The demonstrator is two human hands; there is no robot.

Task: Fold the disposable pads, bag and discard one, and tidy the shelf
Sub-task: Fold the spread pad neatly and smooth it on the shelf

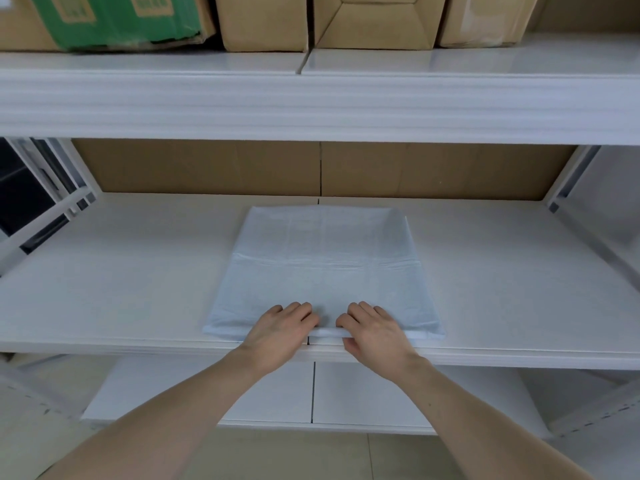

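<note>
Your left hand [282, 329] and right hand [375, 329] both pinch, I think, the pale blue folded disposable pad's [322, 268] 6 o'clock edge on the white shelf [121, 271].

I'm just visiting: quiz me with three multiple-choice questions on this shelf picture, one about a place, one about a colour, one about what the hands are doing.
1. Where does the pad lie?
A. top shelf
B. middle shelf
C. floor

2. What colour is the pad?
A. pale blue
B. green
C. brown

3. What are the hands doing?
A. hanging idle
B. gripping the pad's near edge
C. lifting a box

Answers:
1 B, it lies flat on the middle shelf, under the cardboard boxes.
2 A, it looks pale blue.
3 B, left hand and right hand both grip that edge.
</note>
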